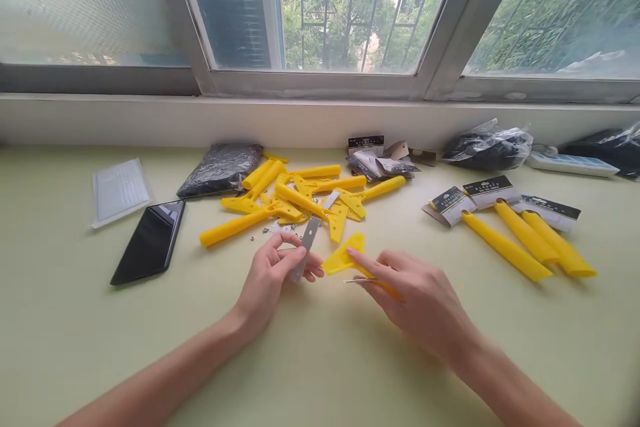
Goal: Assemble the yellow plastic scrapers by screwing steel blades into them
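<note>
Just L of yellow scraper [343, 260], pinching metal strip [309, 236] in L hand [267, 271], angled lengthwise away & slightly R; gripping scraper + thin metal tool [356, 280] in R hand [417, 283].

Nearer the person than the fingers [370, 265], the worktop [320, 367] offers room to pass, while a yellow pile of handles [300, 199] blocks the way just beyond and yellow tubes [525, 232] obstruct farther right.

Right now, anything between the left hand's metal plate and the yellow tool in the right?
Only fingers of the left hand, reaching past the metal plate toward the yellow tool; can't tell if they touch it. No loose object visible between. The thin rod in the right hand sits on the near side.
</note>
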The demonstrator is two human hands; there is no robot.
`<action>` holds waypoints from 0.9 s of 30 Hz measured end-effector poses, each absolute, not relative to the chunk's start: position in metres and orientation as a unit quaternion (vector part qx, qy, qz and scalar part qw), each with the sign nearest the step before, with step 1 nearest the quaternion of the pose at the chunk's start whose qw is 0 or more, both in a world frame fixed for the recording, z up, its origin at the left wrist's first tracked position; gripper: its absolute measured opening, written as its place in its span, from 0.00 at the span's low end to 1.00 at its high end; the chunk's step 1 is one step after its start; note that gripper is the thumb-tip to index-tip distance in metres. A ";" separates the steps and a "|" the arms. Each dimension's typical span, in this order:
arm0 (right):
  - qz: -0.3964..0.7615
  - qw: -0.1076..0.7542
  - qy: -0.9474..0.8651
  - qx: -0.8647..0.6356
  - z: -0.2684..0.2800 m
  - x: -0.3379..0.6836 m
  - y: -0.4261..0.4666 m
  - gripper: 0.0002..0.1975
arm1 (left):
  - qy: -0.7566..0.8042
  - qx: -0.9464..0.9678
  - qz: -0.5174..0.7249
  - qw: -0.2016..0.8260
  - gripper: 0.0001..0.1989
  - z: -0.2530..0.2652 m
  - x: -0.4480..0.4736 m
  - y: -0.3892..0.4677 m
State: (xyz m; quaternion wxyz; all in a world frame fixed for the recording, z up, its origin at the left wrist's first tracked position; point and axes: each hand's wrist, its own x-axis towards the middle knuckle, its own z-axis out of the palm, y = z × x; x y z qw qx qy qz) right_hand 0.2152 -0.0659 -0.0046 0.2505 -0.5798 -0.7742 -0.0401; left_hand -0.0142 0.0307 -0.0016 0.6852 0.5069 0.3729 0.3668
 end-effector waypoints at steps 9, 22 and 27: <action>0.091 0.199 -0.745 -0.631 -0.002 0.193 -0.070 0.20 | 0.369 0.583 0.288 0.665 0.10 0.001 -0.013 0.028; 0.276 0.253 -0.670 -0.641 0.015 0.195 -0.068 0.14 | 0.383 0.634 0.335 0.583 0.08 0.016 -0.019 0.017; 0.447 0.307 -0.605 -0.583 0.022 0.200 -0.071 0.14 | 0.418 0.629 0.291 0.587 0.11 0.017 -0.020 0.011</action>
